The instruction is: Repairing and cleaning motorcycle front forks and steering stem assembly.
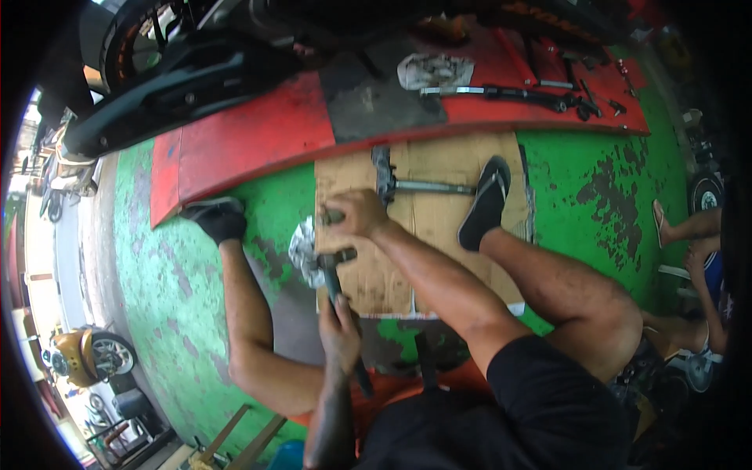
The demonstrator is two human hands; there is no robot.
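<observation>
At frame centre, the left hand (339, 323) clenches the dark handle of a hammer (335, 276), whose head sits just below the right hand (354, 217). The right hand grasps a small dark metal part (332, 217) over the cardboard sheet (439, 227). A crumpled rag (304, 249) lies just left; open green floor (180, 274) spreads beyond.

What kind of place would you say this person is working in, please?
Most likely a motorcycle repair shop. A motorcycle stands on a red ramp, hand tools lie scattered on it, and the left hand grips a long dark tool over cardboard on the green floor.
</observation>
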